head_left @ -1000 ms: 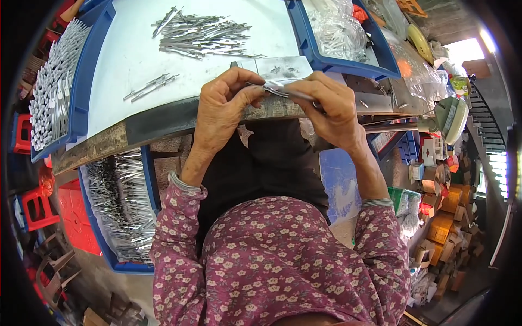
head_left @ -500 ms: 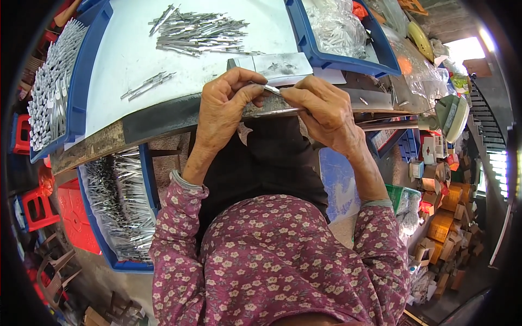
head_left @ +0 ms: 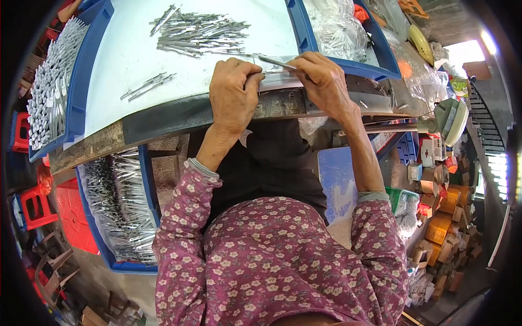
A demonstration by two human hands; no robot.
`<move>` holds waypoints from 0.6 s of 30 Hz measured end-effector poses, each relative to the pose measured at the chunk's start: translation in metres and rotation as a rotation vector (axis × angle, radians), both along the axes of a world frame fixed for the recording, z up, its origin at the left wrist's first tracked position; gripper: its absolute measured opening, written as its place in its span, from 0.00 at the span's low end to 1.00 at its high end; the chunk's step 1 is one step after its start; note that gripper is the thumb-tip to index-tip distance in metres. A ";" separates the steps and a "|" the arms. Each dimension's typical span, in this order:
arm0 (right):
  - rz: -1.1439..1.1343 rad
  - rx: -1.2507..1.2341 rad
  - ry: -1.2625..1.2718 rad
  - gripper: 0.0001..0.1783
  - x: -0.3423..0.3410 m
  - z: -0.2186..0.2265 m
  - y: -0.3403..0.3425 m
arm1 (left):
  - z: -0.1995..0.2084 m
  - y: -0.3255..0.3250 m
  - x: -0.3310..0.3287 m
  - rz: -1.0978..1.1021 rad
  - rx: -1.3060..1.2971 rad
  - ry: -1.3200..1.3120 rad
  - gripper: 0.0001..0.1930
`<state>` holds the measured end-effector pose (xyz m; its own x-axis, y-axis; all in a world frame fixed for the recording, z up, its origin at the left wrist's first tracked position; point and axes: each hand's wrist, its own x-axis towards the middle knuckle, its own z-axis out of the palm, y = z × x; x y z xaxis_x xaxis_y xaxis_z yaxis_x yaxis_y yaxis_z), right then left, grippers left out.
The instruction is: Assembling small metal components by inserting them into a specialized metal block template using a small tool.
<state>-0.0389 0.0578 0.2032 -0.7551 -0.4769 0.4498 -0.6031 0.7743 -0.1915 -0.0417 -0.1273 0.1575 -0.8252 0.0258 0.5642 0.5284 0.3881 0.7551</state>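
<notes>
Above the front edge of the white-topped table (head_left: pixel 130 60), my two hands work close together. My right hand (head_left: pixel 328 86) is closed on a slim grey metal rod (head_left: pixel 276 63) that points to the upper left. My left hand (head_left: pixel 235 95) is closed, thumb and forefinger pinched at the end of a second thin metal piece (head_left: pixel 276 72) stretching between both hands. Its ends are hidden by the fingers. Beyond the hands lies a heap of slim metal pieces (head_left: pixel 201 33), with a few similar pieces (head_left: pixel 148 86) apart to the left.
A blue tray (head_left: pixel 81 81) of upright white-ended rods stands at left. Another blue tray (head_left: pixel 348 64) holds plastic-bagged parts at right. Below the table sits a blue crate (head_left: pixel 152 185) of metal pieces, near a red stool (head_left: pixel 76 217). A lamp head (head_left: pixel 450 120) juts out at right.
Both hands have moved farther forward over the table. The rod in my right hand, lower and nearer my body before, now points up and away above the thin piece between the hands.
</notes>
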 end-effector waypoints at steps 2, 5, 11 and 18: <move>-0.008 -0.146 -0.059 0.11 -0.005 -0.006 0.001 | -0.006 0.001 -0.001 0.036 -0.046 0.044 0.02; -0.054 -0.642 -0.271 0.08 -0.011 -0.007 -0.014 | -0.012 0.000 -0.001 0.043 -0.080 0.080 0.03; -0.023 -0.890 -0.422 0.12 -0.015 0.005 -0.045 | -0.014 0.001 -0.001 0.022 -0.056 0.083 0.03; -0.126 -0.322 -0.191 0.14 0.001 0.014 -0.038 | -0.015 -0.001 -0.001 0.028 -0.057 0.094 0.02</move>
